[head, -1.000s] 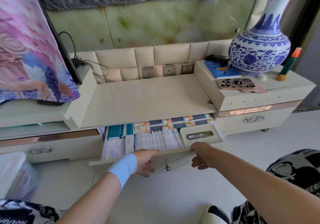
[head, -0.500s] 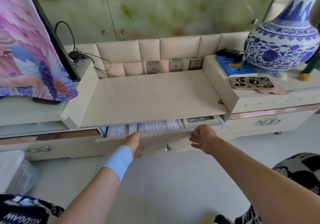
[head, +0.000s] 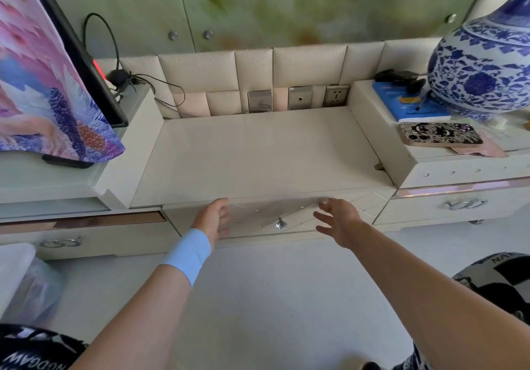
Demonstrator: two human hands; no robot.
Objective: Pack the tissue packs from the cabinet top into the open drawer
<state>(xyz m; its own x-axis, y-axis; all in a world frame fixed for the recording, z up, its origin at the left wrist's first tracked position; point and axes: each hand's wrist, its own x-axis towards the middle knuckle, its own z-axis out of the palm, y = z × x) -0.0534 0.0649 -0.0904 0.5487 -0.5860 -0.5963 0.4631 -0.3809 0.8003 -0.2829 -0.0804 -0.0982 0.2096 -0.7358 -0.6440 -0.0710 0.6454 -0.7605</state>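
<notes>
From the head camera, the drawer (head: 275,217) is seen pushed fully in, its quilted front sitting flush under the cabinet top (head: 258,151). A second ago it was pulled out with rows of tissue packs on show, and half a second ago only a thin strip of them was left in sight. The tissue packs are therefore taken to be hidden inside the closed drawer. None is seen on the cabinet top, so the packing is judged finished, with this push as the closing stroke.

The left hand (head: 213,217), a pale blue wristband (head: 187,252) at its wrist, is held at the drawer front to the left of the crystal knob (head: 279,223), fingers loosely extended and nothing gripped. The right hand (head: 338,220) is spread wide to the knob's right, fingers splayed and empty. Whether its fingertips are touching the front or just off it cannot be told through the blur. Both arms are stretched forward and low, roughly parallel.
</notes>
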